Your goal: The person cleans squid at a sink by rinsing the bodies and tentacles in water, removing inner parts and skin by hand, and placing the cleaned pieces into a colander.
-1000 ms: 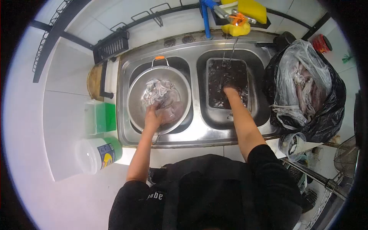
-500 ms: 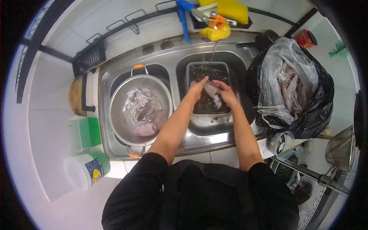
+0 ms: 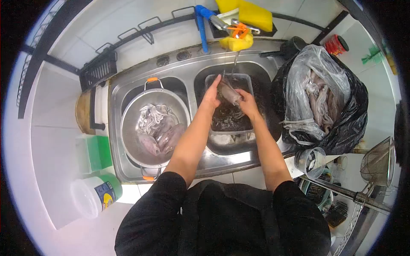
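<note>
A greyish squid (image 3: 229, 93) is held between my two hands beneath the running tap. My left hand (image 3: 211, 94) grips its left side, thumb and fingers pointing up along it. The lower right end of the squid is pinched by my right hand (image 3: 246, 103). Under both hands, a clear plastic container (image 3: 251, 89) of dark water stands in the right sink basin. Water falls into it from the tap (image 3: 235, 44), whose spout is wrapped in something yellow. To the left, a metal pot (image 3: 130, 145) holds more squid (image 3: 148, 144) and a heap of pale tentacles (image 3: 154, 119).
On the right, a black plastic bag (image 3: 361, 102) with a clear liner holds more squid (image 3: 326, 102). A clear cup (image 3: 314, 162) and a mesh strainer (image 3: 378, 164) are at lower right. A green-labelled tub (image 3: 96, 194) stands at left; yellow sponges (image 3: 255, 16) lie behind the tap.
Both hands have raised the squid up and left, closer to the falling water. The squid has turned, so its lower end now sits by my right hand.
</note>
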{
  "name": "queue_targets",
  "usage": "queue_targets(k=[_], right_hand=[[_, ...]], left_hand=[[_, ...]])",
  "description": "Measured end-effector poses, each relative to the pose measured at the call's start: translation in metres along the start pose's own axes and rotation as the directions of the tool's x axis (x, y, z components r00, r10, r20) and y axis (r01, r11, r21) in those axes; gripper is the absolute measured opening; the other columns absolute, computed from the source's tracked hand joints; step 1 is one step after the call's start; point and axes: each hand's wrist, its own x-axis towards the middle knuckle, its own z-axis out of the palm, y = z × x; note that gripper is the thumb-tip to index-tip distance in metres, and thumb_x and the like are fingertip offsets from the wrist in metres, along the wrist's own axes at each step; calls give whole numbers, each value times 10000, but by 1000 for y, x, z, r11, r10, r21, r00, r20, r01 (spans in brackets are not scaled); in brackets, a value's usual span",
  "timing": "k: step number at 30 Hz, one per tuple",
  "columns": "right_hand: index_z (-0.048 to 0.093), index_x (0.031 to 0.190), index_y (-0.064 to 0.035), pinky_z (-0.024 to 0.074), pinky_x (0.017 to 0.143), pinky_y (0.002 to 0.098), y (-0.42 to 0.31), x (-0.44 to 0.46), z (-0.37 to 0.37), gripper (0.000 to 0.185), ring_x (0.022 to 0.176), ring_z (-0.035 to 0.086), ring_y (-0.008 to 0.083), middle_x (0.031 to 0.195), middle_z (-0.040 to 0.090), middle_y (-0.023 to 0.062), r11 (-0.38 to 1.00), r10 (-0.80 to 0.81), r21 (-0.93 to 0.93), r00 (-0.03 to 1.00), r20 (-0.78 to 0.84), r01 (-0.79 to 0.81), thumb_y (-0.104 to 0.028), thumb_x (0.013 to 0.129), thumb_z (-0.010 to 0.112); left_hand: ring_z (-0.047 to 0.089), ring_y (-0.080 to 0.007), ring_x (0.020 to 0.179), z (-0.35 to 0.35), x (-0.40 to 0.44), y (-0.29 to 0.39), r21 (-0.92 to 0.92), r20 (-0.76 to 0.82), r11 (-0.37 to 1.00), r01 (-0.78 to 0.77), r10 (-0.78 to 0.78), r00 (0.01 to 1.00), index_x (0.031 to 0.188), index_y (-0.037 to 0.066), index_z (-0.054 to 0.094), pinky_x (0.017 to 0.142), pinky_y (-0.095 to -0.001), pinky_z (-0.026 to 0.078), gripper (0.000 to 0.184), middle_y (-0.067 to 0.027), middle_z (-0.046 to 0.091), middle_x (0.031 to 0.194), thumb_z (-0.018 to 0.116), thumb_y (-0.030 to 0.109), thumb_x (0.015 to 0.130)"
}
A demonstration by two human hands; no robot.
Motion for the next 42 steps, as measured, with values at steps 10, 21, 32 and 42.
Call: queue_targets(k=[10, 21, 32, 42], right_hand=[[558, 887, -14, 414, 600, 246, -21, -29, 21, 186, 695, 499, 113, 818, 550, 50, 999, -11, 24, 883, -470, 26, -90, 747, 654], [623, 974, 33, 433, 779, 288, -57, -50, 17, 236, 874, 589, 240, 961, 615, 131, 981, -173, -127, 958, -227, 147, -38, 751, 593], [615, 935, -43, 457, 715, 387, -85, -51, 18, 208, 819, 566, 377, 916, 594, 186, 824, -142, -519, 970, 198, 226, -30, 750, 521], [586, 1034, -4, 497, 691, 295, -96, -58, 15, 323, 756, 620, 249, 954, 570, 137, 879, -303, -282, 907, 293, 385, 98, 768, 435]], left_hand=[[531, -211, 695, 41, -17, -11, -389, -383, 811, -436, 288, 878, 1051, 58, 408, 618, -411, 494, 276, -70, 473, 866, 448, 300, 925], [519, -219, 557, 53, -61, -19, -347, -544, 667, -659, 430, 721, 1155, 57, 330, 491, -346, 475, 347, -85, 480, 796, 387, 326, 942], [457, -211, 451, 32, -62, -2, -300, -593, 736, -607, 354, 723, 1221, 114, 319, 414, -369, 423, 357, -91, 461, 789, 406, 310, 936], [471, -232, 625, -9, -31, -10, -483, -442, 759, -437, 219, 870, 966, 77, 362, 552, -428, 463, 261, -79, 442, 815, 347, 337, 948]])
